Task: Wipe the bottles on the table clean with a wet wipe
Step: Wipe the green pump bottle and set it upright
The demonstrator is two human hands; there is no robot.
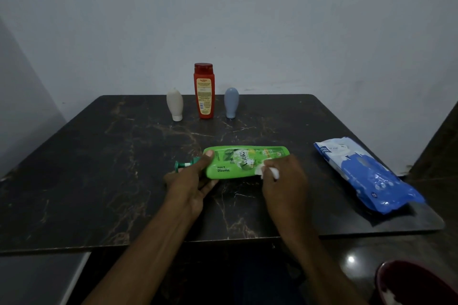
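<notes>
bottle in left grip, wipe against it

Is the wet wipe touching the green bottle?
Touching. The head view shows the wet wipe, gripped by the right hand, lying against the green bottle with no gap.

Green bottle, dark marbled table

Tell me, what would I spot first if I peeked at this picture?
You'd spot the bright green bottle lying on its side in the middle of the dark table, gripped by the left hand while the right hand presses a white wet wipe on it. Behind, a tall red bottle stands at the far edge between a beige bottle and a blue-grey bottle.
</notes>
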